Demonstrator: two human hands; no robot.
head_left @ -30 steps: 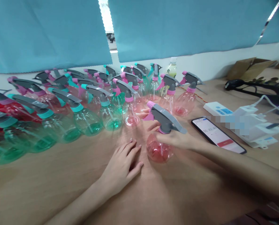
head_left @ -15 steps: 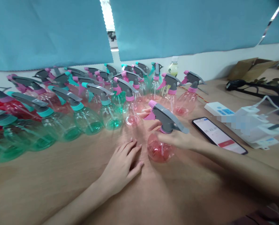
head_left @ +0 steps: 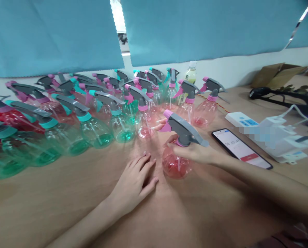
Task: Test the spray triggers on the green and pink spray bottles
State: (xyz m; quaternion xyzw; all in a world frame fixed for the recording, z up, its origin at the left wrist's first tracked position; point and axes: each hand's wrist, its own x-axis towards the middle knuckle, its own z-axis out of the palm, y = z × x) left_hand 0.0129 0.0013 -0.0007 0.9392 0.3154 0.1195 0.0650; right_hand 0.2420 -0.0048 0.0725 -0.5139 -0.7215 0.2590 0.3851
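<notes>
My right hand [head_left: 192,151] is closed round the neck of a spray bottle [head_left: 176,167] with a clear pinkish-red body and a grey and pink trigger head. The bottle stands upright on the table, and a finger or two reach forward by its pink trigger [head_left: 166,126]. To the left of it, my left hand [head_left: 133,181] lies flat on the table, fingers spread, holding nothing. Just beyond the hands stands another pink-collared spray bottle [head_left: 145,129]. Beside that one is a green spray bottle [head_left: 125,132] with a teal collar.
Many more green and red spray bottles [head_left: 95,132] crowd the left and back of the table [head_left: 73,196]. At right lie a phone [head_left: 239,146] showing a timer, a white power strip [head_left: 243,120] with plugs, and a black strap-like object [head_left: 275,96]. A cardboard box [head_left: 270,77] sits behind.
The fingers of my right hand by the trigger have shifted slightly. Bottle and left hand stay in place; the whole view has drifted very little.
</notes>
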